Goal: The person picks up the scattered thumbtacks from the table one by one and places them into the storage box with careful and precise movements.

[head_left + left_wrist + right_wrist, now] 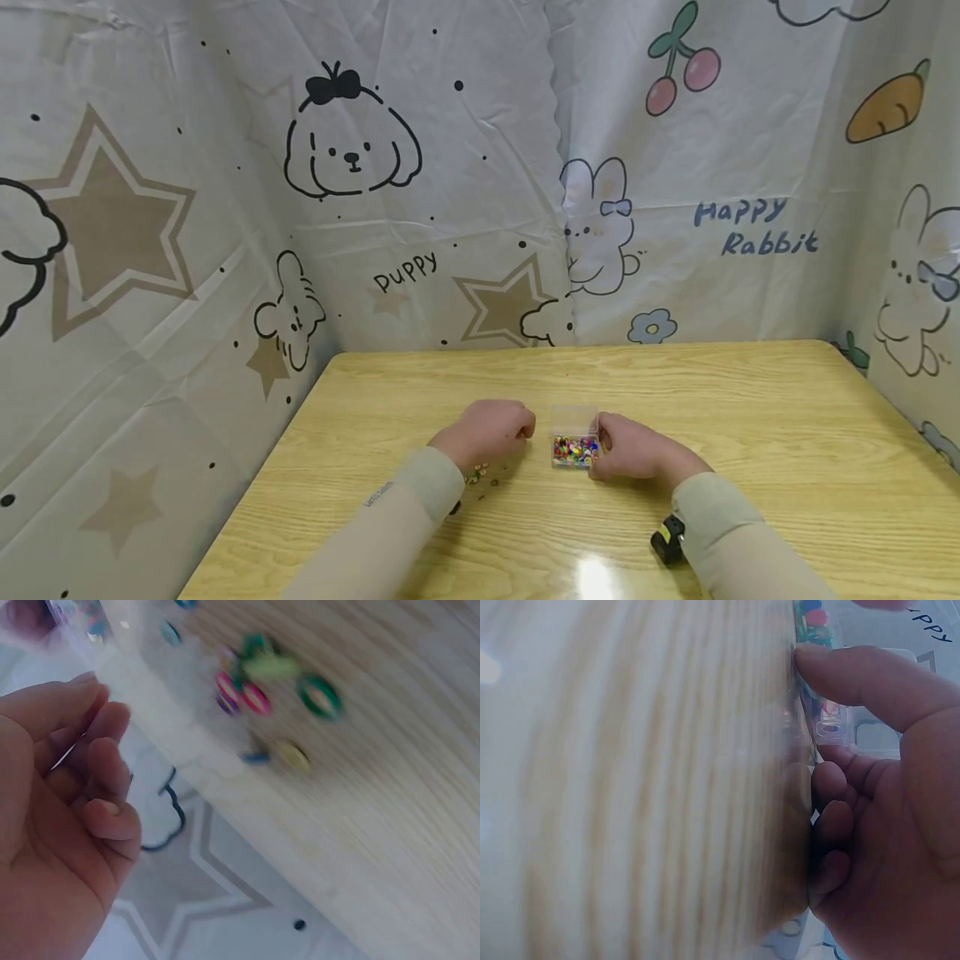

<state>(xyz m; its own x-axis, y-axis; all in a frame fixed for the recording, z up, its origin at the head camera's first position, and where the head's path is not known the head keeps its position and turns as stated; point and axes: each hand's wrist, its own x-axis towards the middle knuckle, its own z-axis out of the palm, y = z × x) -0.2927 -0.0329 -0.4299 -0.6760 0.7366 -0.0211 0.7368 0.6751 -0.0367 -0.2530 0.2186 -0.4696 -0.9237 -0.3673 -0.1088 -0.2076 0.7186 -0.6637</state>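
Observation:
A small clear plastic box [576,465] full of mixed colourful bits stands on the table with its lid [575,417] raised. My right hand [637,446] grips the box by its right side. In the right wrist view the thumb [855,675] lies along the box edge, other fingers curled below. Left of the box hovers my left hand [491,429], fingers curled and thumb tip close to the index fingertip. I cannot tell whether a tiny piece sits between them. Small colourful ring-like pieces [255,697] lie loose on the table by the left wrist.
The pale wooden table [750,400] meets cloth curtains [480,167] printed with cartoon animals at its back and sides. A black device [667,540] sits at the right wrist. Light glares off the table's near part.

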